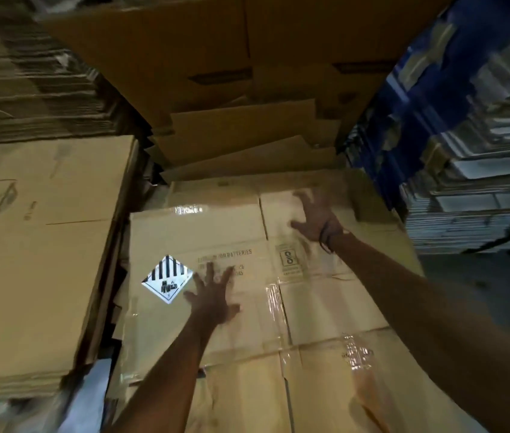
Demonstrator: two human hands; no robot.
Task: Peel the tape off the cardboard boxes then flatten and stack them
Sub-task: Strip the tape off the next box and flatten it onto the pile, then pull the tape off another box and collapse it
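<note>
Under both hands | flattened box | left hand, right hand pressing, fingers spread flat

left hand partly hides the printed text, seemingly blurred.

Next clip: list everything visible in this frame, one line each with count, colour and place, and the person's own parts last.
flattened box: one, tan, centre, under both hands.
hazard label: one, white and black diamond, on that box, left of the left hand.
clear tape: several glossy strips, on the box seams.
flat cardboard stack: one, tan, left.
leaning cardboard sheets: several, brown, behind.
blue and white stack: one, right.
wristband: one, dark, right wrist.
left hand: fingers spread, pressing flat on the box.
right hand: fingers spread, flat on the far flap.
</note>
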